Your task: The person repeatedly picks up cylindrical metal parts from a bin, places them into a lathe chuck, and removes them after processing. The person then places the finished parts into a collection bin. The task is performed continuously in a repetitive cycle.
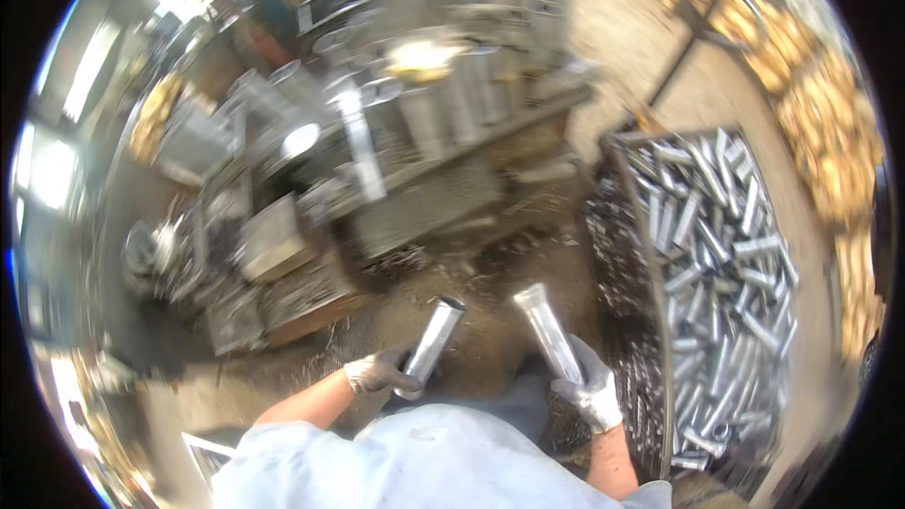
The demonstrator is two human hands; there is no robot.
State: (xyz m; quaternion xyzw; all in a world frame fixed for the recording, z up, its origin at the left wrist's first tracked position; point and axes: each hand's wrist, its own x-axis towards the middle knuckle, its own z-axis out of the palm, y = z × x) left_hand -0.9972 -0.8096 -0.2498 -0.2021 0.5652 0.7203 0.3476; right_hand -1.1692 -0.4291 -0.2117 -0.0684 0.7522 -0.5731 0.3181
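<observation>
1. The workbench stands beyond the bin and to its left, blurred; tall metal cylinders crowd its top.
2. The bin, the landmark here, is long, with a heap of short metal tubes lying every which way inside.
3. Well left of the bin, the left hand, gloved, is closed round the lower end of one tube. The right hand, also gloved, is just left of the bin, its fingers curled round the lower end of another.
4. Both held tubes are left of the bin, apart from each other, upper ends tipped away from the person. The left tube shows a dark open mouth; the right tube has a wider collar.
5. To handle them well, I would keep the grip low and firm, leave both upper ends uncovered, and keep the tubes from knocking; smooth metal may slip in gloves.
</observation>
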